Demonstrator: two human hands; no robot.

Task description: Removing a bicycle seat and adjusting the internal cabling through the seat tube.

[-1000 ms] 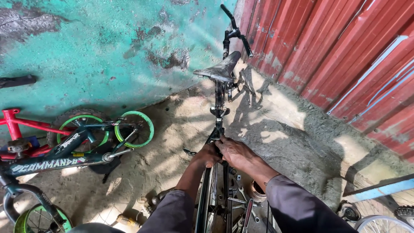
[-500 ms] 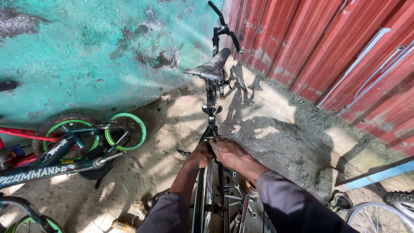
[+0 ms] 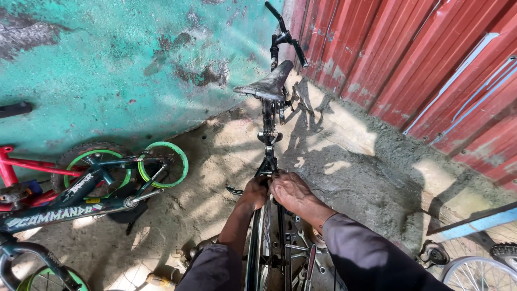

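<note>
Left hand [image 3: 254, 190] and right hand [image 3: 288, 189] both grip the rear brake [image 3: 267, 168] (above the rear wheel [image 3: 259, 237]); adjustment step, likely requiring steady fingertip control.

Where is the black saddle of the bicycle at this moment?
In the head view, the black saddle is centre-top, beyond both hands, between the turquoise wall and the red corrugated wall.

Both arms stretched forward, left hand [image 3: 254, 189], right hand [image 3: 289, 191] curled, touching
</note>
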